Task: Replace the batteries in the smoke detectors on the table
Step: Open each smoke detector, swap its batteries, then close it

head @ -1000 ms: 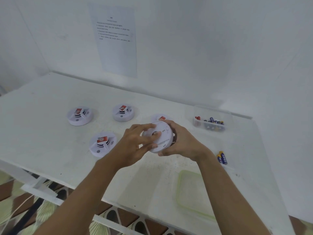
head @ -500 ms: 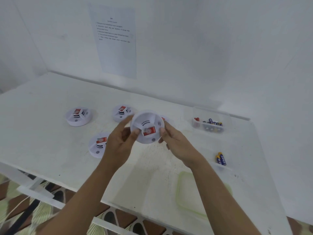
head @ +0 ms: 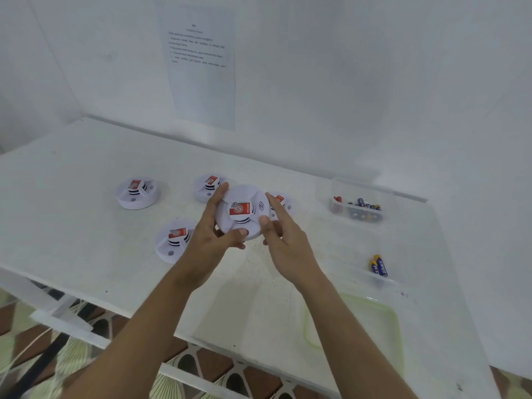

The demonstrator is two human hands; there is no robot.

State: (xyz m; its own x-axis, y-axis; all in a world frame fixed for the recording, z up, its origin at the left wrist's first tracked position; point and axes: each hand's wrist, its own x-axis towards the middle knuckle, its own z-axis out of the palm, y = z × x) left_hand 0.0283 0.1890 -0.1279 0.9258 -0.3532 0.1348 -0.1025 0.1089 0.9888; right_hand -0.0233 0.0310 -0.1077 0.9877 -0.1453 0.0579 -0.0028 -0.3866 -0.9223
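Left hand (head: 213, 237): curled round the held detector (head: 243, 213) at its left rim.
Position: lifted above the table (head: 86, 197), label up, between your hands.
Right hand (head: 283, 234): pinching the right rim.
Risk: rim-only grips; twist hard and it could slip onto the detector behind (head: 288, 204).
Loose batteries (head: 379, 266): round, could roll if knocked.

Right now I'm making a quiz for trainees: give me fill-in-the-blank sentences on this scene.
The left hand and right hand hold one white round smoke detector; ___ more lie on the white table.
The clear plastic box holds ___.
Two loose blue batteries lie on the ___ hand's side.
Missing: four; batteries; right.
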